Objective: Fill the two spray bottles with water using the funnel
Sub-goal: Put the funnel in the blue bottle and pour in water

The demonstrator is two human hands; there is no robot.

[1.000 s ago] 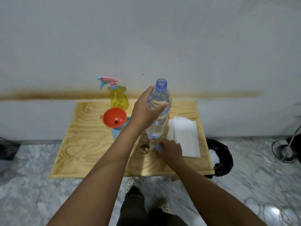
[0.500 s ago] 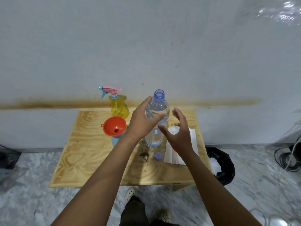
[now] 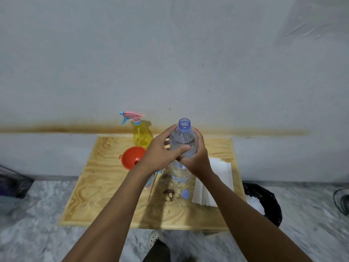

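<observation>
Here your left hand (image 3: 160,157) and right hand (image 3: 196,159) both wrap the clear water bottle (image 3: 182,144), which stands upright with its blue neck open; its blue cap (image 3: 185,194) lies on the worktop (image 3: 105,186) just in front of it. Whether the bottle's base rests on the wood or hangs just above it is hard to tell. Your left forearm hides most of the second spray bottle (image 3: 151,181): only a sliver of blue shows below the wrist, and its neck and top cannot be made out. The orange funnel (image 3: 133,157) sits over that spot, its right rim tucked behind your left hand, so how it seats is unclear. The yellow spray bottle (image 3: 142,136) with its pink and blue trigger head stands at the back edge, near the wall and just behind the funnel. Your right forearm covers part of the white folded paper (image 3: 221,167) at the right side. A dark knot (image 3: 168,193) marks the wood beside the cap. The left half of the worktop is bare wood with room to move; the right edge is crowded, with a black-lined bin (image 3: 268,201) on the floor just beyond it.
</observation>
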